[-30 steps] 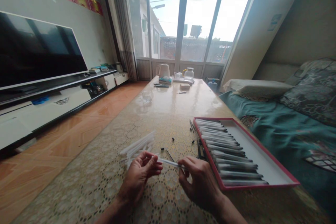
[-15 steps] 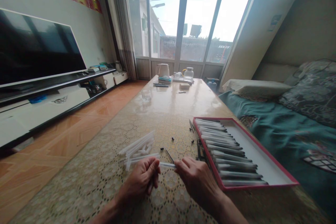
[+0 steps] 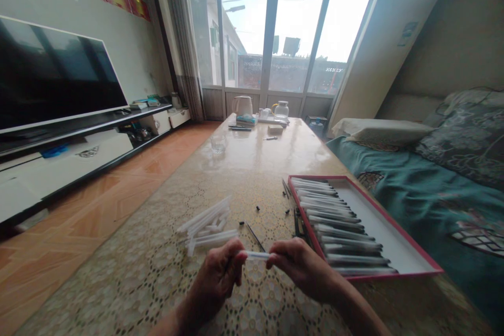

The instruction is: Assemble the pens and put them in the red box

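White pen (image 3: 256,255) pinched between left hand (image 3: 220,275), right hand (image 3: 301,268), above table (image 3: 252,168)

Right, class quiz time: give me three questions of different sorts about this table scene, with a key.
1. True or false: the left hand and right hand hold one white tube between them.
2. The red-rimmed tray lies: A) left of both hands, B) right of both hands, C) on the floor.
3. Fill in: the loose pile of white tubes lies on the ____.
Key: 1 true; 2 B; 3 table.
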A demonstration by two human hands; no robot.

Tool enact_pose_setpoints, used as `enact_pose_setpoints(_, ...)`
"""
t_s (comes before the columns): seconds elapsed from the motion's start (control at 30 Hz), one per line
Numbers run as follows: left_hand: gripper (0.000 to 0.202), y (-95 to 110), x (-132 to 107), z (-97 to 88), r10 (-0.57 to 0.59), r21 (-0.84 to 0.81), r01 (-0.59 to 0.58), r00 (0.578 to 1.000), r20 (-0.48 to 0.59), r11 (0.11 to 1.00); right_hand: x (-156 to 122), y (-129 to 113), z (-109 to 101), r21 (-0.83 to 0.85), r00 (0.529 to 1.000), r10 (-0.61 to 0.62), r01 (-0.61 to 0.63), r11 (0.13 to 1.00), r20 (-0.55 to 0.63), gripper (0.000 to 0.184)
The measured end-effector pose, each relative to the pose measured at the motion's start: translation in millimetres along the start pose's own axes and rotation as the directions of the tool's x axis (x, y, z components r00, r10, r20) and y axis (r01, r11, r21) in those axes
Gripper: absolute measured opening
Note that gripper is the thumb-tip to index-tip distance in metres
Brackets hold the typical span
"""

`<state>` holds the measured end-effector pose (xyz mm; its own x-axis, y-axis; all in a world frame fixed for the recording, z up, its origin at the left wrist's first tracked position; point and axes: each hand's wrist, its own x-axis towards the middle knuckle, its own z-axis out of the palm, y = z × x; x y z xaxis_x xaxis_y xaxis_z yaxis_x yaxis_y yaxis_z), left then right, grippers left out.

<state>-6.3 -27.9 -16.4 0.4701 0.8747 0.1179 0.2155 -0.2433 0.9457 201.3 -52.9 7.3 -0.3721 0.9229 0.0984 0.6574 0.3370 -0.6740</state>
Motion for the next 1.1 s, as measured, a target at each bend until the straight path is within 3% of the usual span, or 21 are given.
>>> enact_pose_setpoints(0.1,0.032,-9,5,2.1,-0.11,-0.18,0.105,0.994,-0.015,0.978,1,2,1,-0.097,0.998,0.008,-0.015,0.995,-0.069,0.031)
enact_pose_setpoints(0.17,0.042,-17,9,1.8,-0.168,-0.269,0.144,0.984,-0.067,0.952,1,4,-3,-0.163,0.986,0.002,-0.029,0.986,-0.166,0.028)
enact_pose_setpoints(0.33,0.042,-29,13,-1.9,-0.215,-0.356,0.126,0.951,-0.224,0.926,-7,20,-47,-0.279,0.916,-0.009,-0.113,0.954,-0.401,0.026)
enact_pose_setpoints(0.47,0.04,-28,14,-3.1,-0.219,-0.346,0.133,0.95,-0.223,0.929,-20,39,-92,-0.405,0.917,0.115,-0.278,0.871,-0.382,0.023)
enact_pose_setpoints(0.6,0.038,-25,14,-3.9,-0.216,-0.302,0.151,0.957,-0.194,0.941,-37,54,-114,-0.422,0.904,0.222,-0.373,0.826,-0.364,0.021)
enact_pose_setpoints(0.77,0.035,-21,13,-3.8,-0.229,-0.25,0.179,0.955,-0.188,0.951,-69,71,-109,-0.391,0.919,0.137,-0.288,0.874,-0.37,0.022)
enact_pose_setpoints(0.93,0.035,-17,14,-2.9,-0.228,-0.226,0.18,0.952,-0.204,0.957,-95,83,-95,-0.374,0.932,0.146,-0.273,0.886,-0.333,0.018)
enact_pose_setpoints(1.1,0.034,-15,13,-3.7,-0.244,-0.245,0.192,0.948,-0.205,0.95,-104,93,-94,-0.378,0.931,0.189,-0.304,0.875,-0.311,0.018)
